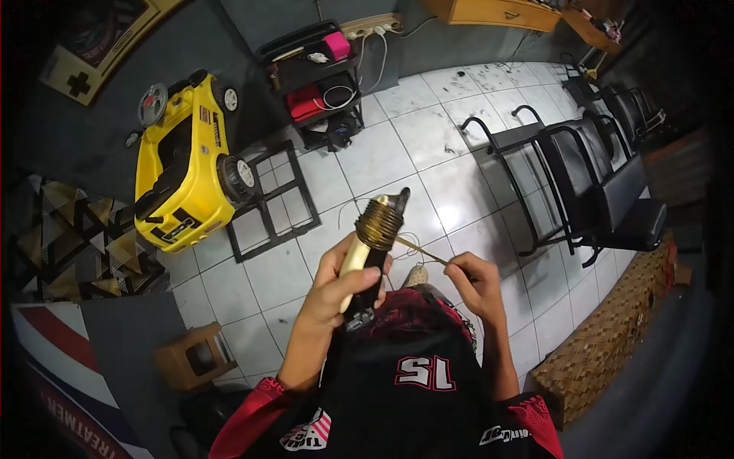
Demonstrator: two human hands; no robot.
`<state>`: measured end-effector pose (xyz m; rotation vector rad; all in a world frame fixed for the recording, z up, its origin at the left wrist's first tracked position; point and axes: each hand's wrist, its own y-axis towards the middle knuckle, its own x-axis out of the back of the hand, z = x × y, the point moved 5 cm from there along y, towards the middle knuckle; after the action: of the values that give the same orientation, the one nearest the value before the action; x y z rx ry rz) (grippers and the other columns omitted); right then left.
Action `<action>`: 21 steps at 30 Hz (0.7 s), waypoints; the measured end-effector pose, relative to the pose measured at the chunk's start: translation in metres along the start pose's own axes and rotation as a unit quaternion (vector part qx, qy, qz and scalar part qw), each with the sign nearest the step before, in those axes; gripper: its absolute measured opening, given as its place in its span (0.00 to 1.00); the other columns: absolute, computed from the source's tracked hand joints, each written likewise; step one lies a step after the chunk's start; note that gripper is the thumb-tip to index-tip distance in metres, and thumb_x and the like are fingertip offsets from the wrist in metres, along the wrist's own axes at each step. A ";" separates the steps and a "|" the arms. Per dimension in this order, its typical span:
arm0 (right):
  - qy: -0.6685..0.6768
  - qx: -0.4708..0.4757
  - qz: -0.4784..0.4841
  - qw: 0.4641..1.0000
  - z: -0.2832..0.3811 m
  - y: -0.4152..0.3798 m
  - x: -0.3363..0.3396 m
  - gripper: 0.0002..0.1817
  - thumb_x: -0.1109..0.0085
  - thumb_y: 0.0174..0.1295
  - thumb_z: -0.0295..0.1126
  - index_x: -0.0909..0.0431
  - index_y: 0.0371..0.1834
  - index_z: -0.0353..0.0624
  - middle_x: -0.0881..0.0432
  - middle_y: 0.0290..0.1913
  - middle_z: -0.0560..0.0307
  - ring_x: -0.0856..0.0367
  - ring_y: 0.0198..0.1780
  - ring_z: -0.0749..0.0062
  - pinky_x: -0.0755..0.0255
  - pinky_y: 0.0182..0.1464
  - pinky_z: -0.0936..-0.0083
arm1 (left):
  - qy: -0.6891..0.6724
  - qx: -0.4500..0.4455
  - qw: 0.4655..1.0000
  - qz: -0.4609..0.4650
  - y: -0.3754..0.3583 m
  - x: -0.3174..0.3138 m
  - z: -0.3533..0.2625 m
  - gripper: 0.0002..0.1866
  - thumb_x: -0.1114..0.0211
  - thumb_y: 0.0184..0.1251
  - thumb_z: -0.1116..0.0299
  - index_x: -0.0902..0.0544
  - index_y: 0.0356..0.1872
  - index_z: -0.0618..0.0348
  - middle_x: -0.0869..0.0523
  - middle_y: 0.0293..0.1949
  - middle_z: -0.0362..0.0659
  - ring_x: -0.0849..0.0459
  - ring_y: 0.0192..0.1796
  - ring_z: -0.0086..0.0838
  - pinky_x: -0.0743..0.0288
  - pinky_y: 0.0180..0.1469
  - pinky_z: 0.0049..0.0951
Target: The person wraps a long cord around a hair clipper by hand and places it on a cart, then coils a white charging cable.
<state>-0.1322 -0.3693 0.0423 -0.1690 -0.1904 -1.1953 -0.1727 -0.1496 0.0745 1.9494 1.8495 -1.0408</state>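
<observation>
My left hand [340, 287] is wrapped around a cream-and-black hair clipper [353, 264], tilted with its metal blade end toward my body. A golden-brown cord [378, 224] is wound in several tight turns around the clipper's far end, where a black tip sticks out. My right hand [475, 283] is closed, pinching a stretch of the same cord that runs taut from the windings. Thin loops of loose cord show below, between my hands. The tips of my left fingers are partly hidden behind the clipper.
A yellow toy car [187, 164] stands at left beside a black metal frame [275, 203]. A black shelf cart [317, 96] is against the wall. Black chairs [589, 164] are at right, near a woven mat [604, 336]. A brown box [191, 356] sits lower left.
</observation>
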 end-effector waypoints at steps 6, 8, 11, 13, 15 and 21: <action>-0.279 0.235 -0.079 0.928 0.074 -0.014 0.008 0.11 0.27 0.42 0.20 0.17 0.29 0.41 0.19 0.28 0.59 0.26 0.30 0.68 0.32 0.32 0.75 | -0.059 0.054 0.997 -0.002 0.007 0.018 -0.001 0.25 0.37 0.65 0.64 0.32 0.58 0.67 0.21 0.38 0.48 0.19 0.25 0.24 0.21 0.27 0.25; -0.326 0.287 -0.091 0.896 0.090 -0.021 0.004 0.14 0.27 0.37 0.21 0.16 0.30 0.45 0.19 0.29 0.63 0.25 0.36 0.66 0.30 0.38 0.72 | -0.047 0.095 0.994 -0.001 0.011 0.020 0.006 0.25 0.37 0.66 0.63 0.32 0.58 0.65 0.21 0.38 0.47 0.19 0.25 0.24 0.21 0.27 0.25; -0.354 0.311 -0.058 0.880 0.115 -0.025 0.000 0.14 0.27 0.36 0.23 0.17 0.30 0.45 0.19 0.30 0.64 0.26 0.36 0.66 0.32 0.39 0.71 | -0.052 0.117 0.991 0.037 0.013 0.013 0.012 0.24 0.38 0.66 0.62 0.32 0.59 0.63 0.21 0.38 0.47 0.19 0.25 0.25 0.21 0.26 0.25; -0.359 0.317 -0.032 0.877 0.129 -0.027 -0.001 0.16 0.27 0.41 0.27 0.18 0.37 0.45 0.20 0.33 0.64 0.25 0.37 0.68 0.32 0.43 0.72 | -0.047 0.135 0.989 0.035 0.011 0.005 0.014 0.24 0.36 0.65 0.63 0.31 0.58 0.62 0.21 0.37 0.45 0.19 0.25 0.23 0.22 0.26 0.24; -0.363 0.335 0.013 0.870 0.138 -0.024 -0.003 0.15 0.29 0.44 0.28 0.18 0.38 0.44 0.22 0.34 0.65 0.25 0.38 0.68 0.32 0.42 0.72 | 0.108 0.169 0.978 0.062 0.011 0.001 0.022 0.25 0.33 0.63 0.64 0.30 0.57 0.62 0.20 0.37 0.43 0.19 0.29 0.22 0.23 0.31 0.22; -0.368 0.297 0.129 0.872 0.127 -0.008 0.003 0.15 0.33 0.43 0.28 0.18 0.38 0.45 0.22 0.35 0.64 0.25 0.46 0.66 0.31 0.50 0.69 | 0.425 0.071 0.879 0.202 0.010 -0.021 0.028 0.25 0.28 0.56 0.59 0.24 0.52 0.59 0.15 0.39 0.44 0.16 0.43 0.29 0.25 0.46 0.27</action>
<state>-0.1458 -0.3452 0.1662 -0.0946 -1.1594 -0.7096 -0.1703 -0.1850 0.0651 3.0235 1.5589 -0.1658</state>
